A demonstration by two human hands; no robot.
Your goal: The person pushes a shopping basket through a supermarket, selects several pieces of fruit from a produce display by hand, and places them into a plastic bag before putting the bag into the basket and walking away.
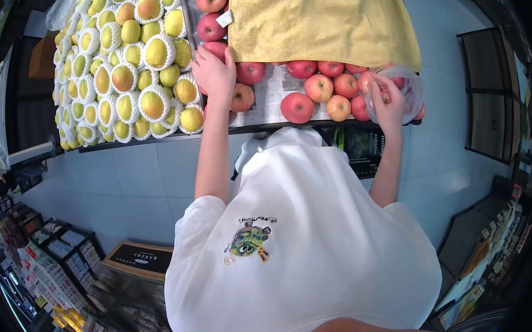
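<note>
My left hand (pixel 214 75) is at the left column of apples. Its thumb and fingers lie around the near side of a red apple (pixel 216 50), and the palm hides what is beneath. At the right front corner of the display, my right hand (pixel 387 103) pinches a thin clear plastic bag (pixel 411 94). Red apples show through and around the bag; whether any are inside is unclear. Between my hands, red apples (pixel 297 107) lie on newspaper (pixel 266 92). A yellow towel (pixel 319 14) covers the apples farther back.
Yellow-green fruits in white foam nets (pixel 152 105) are piled left, beyond a divider. The display's dark front edge (pixel 262 128) runs before my body. A black crate (pixel 364 155) sits below it. Packaged goods (pixel 71 249) and a bakery sign (pixel 136 261) stand behind me.
</note>
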